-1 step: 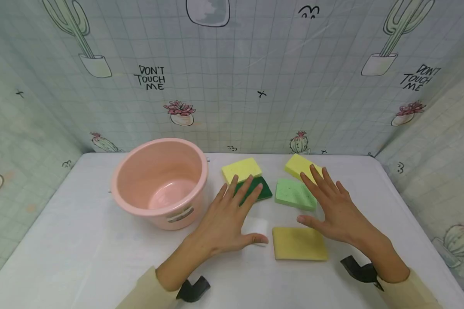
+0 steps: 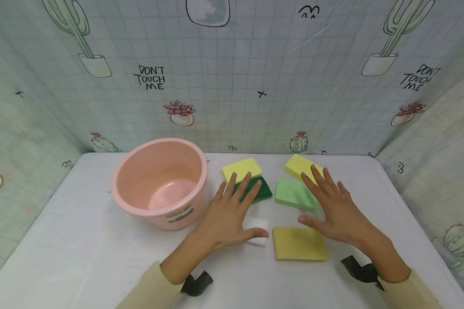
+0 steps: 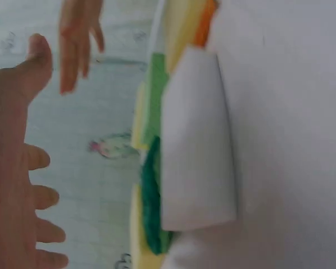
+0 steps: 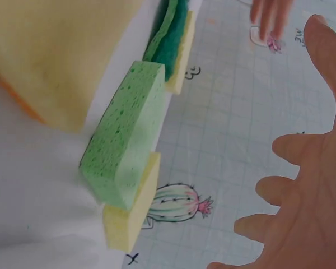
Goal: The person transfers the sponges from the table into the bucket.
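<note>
My left hand (image 2: 226, 216) hovers with spread, straight fingers over a white block (image 3: 196, 140), which it partly hides in the head view. Its fingertips overlap a dark green scouring pad (image 2: 264, 189), behind which lies a bright yellow sponge (image 2: 241, 168). My right hand (image 2: 336, 210) is likewise held palm down with fingers apart, touching nothing. Near its fingers are a light green sponge (image 2: 294, 194) and another yellow sponge (image 2: 299, 165), partly covered from view. Below its thumb lies a flat, dull yellow sponge (image 2: 298, 244), with an orange edge in the wrist views.
A pink basin (image 2: 120, 193) with a label on its side stands left of the left hand, and nothing shows inside it. White cloth covers the table (image 2: 81, 257). A printed cactus curtain (image 2: 232, 86) hangs behind and at both sides.
My left hand has shifted slightly forward, uncovering a little more of the white block. The right hand and the sponges look the same.
</note>
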Demonstrator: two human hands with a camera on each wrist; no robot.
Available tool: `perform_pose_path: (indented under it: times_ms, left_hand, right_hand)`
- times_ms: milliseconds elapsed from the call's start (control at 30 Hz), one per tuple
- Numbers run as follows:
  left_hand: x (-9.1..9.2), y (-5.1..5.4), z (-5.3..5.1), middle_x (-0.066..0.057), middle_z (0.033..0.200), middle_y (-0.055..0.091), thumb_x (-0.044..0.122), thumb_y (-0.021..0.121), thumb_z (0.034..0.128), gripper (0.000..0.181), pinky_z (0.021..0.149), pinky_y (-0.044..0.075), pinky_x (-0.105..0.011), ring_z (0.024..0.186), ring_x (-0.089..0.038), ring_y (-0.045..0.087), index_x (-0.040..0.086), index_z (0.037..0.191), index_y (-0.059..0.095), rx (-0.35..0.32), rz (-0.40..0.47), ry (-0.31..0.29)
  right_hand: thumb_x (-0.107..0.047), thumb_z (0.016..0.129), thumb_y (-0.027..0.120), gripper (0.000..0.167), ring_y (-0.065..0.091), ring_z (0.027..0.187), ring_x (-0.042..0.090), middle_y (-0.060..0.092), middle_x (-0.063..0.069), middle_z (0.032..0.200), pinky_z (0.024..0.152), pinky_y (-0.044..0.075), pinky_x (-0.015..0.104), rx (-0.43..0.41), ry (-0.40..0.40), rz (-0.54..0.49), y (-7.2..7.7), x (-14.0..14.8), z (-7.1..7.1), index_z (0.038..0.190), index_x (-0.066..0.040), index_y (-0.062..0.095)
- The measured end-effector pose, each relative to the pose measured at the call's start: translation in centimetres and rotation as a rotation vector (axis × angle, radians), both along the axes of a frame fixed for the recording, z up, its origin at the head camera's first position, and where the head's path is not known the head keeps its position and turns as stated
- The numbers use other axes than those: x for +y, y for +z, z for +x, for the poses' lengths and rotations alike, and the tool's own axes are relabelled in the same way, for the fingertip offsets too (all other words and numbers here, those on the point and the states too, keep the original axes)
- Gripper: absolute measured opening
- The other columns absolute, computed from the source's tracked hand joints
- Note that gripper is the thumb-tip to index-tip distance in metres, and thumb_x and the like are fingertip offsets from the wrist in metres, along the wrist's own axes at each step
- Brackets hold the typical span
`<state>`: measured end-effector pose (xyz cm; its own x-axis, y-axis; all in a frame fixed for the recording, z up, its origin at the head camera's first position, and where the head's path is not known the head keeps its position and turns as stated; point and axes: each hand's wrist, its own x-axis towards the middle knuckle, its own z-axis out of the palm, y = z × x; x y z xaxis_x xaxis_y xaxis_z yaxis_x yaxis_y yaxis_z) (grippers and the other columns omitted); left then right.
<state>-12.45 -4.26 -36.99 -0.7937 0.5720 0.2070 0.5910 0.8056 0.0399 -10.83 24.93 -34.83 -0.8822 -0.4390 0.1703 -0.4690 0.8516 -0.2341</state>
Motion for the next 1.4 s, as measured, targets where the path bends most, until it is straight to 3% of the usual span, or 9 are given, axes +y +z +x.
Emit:
perform_pose_path:
  times_ms: [233, 533, 833, 1000, 1200, 1400]
  left_hand:
    - [-0.4, -0.7, -1.4, -0.011, 0.159, 0.012, 0.084, 0.037, 0.0767, 0.102, 0.109, 0.012, -0.06, 0.141, -0.045, 0.009, 0.022, 0.155, 0.013, -0.076, 0.001, 0.04]
    - [-1.0, -0.2, -1.1, -0.009, 0.159, 0.009, 0.083, 0.037, 0.0772, 0.101, 0.11, 0.01, -0.06, 0.141, -0.043, 0.007, 0.023, 0.155, 0.011, -0.097, 0.049, 0.017]
    - [-1.0, 1.2, 0.4, -0.006, 0.16, 0.005, 0.085, 0.036, 0.076, 0.104, 0.11, 0.008, -0.058, 0.143, -0.039, 0.001, 0.022, 0.155, 0.01, -0.053, 0.06, -0.047]
    - [-1.6, 2.4, 1.7, -0.004, 0.16, -0.001, 0.086, 0.036, 0.0742, 0.107, 0.111, 0.005, -0.056, 0.143, -0.035, -0.004, 0.022, 0.155, 0.007, -0.005, 0.096, -0.077]
    - [-2.8, 4.3, 3.3, -0.001, 0.16, -0.006, 0.085, 0.042, 0.0728, 0.109, 0.112, 0.008, -0.053, 0.144, -0.035, -0.003, 0.024, 0.155, 0.004, 0.037, 0.187, -0.114]
    - [-4.7, 6.0, 4.3, -0.002, 0.16, 0.0, 0.085, 0.024, 0.0762, 0.102, 0.113, 0.01, -0.052, 0.145, -0.031, -0.001, 0.021, 0.155, 0.01, 0.079, 0.318, -0.159]
  right_hand:
    - [-0.056, 0.084, 0.063, 0.095, -0.002, 0.144, 0.035, 0.0, 0.009, 0.16, 0.104, 0.01, 0.067, 0.008, -0.014, 0.036, -0.2, 0.4, 0.0, 0.155, -0.022, 0.009]
    - [-0.055, 0.083, 0.065, 0.095, -0.002, 0.144, 0.034, 0.004, 0.008, 0.16, 0.105, 0.01, 0.067, 0.022, 0.011, 0.013, 0.0, 0.2, -0.1, 0.155, -0.023, 0.013]
    - [-0.047, 0.078, 0.074, 0.097, -0.001, 0.144, 0.034, 0.008, 0.007, 0.16, 0.105, 0.012, 0.066, -0.014, 0.019, -0.065, -0.8, 0.3, 0.9, 0.154, -0.023, 0.019]
    - [-0.04, 0.075, 0.079, 0.098, 0.004, 0.144, 0.035, 0.01, 0.005, 0.16, 0.093, 0.023, 0.073, -0.032, 0.028, -0.112, -1.5, 0.4, 1.6, 0.153, -0.023, 0.022]
    - [-0.035, 0.073, 0.081, 0.1, 0.014, 0.142, 0.033, 0.012, 0.003, 0.159, 0.086, 0.032, 0.072, -0.087, 0.034, -0.185, -2.5, 0.7, 2.7, 0.153, -0.023, 0.023]
    - [-0.033, 0.075, 0.08, 0.099, 0.025, 0.138, 0.031, 0.014, 0.002, 0.159, 0.081, 0.041, 0.066, -0.113, 0.046, -0.213, -3.3, 1.0, 3.4, 0.154, -0.023, 0.02]
